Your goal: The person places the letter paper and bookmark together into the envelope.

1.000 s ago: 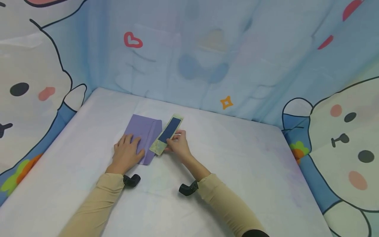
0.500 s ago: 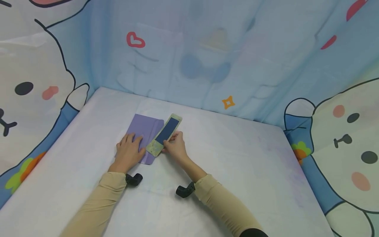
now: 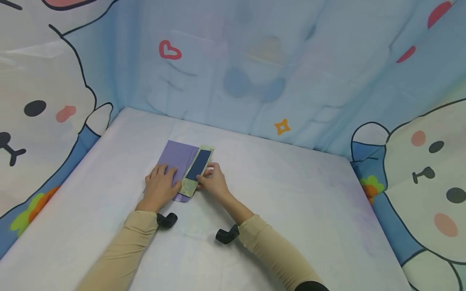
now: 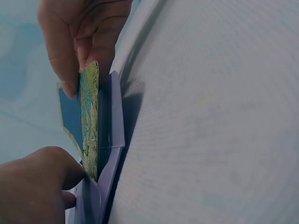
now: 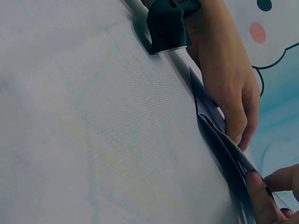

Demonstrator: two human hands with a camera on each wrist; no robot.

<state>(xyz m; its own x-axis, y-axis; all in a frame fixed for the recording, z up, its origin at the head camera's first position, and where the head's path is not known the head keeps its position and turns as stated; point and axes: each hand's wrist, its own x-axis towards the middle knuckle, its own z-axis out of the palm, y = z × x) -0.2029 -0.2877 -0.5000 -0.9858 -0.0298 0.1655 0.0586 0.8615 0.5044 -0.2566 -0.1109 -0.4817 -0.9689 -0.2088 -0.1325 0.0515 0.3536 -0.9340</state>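
Observation:
A purple envelope point(image 3: 176, 155) lies on the white table, its flap point(image 4: 117, 109) spread toward the right hand. My left hand point(image 3: 160, 188) rests on it with extended fingers, the thumb beside the envelope's mouth. My right hand point(image 3: 214, 180) pinches a long card point(image 3: 198, 163) by its right edge, thumb on top. The card has a mottled yellow-green border and a dark blue panel. It slants over the envelope's right part, and in the left wrist view its near end point(image 4: 89, 121) meets the envelope's mouth beside the left thumb.
The white-covered table point(image 3: 291, 210) reaches back to a blue cartoon-print curtain point(image 3: 204, 72). Printed rabbit figures flank both sides. A black camera point(image 3: 167, 220) sits on the left wrist and another black camera point(image 3: 226, 234) on the right.
My right hand has brought the card left and slightly toward me, so it now overlaps more of the envelope. My left hand has stayed on the envelope.

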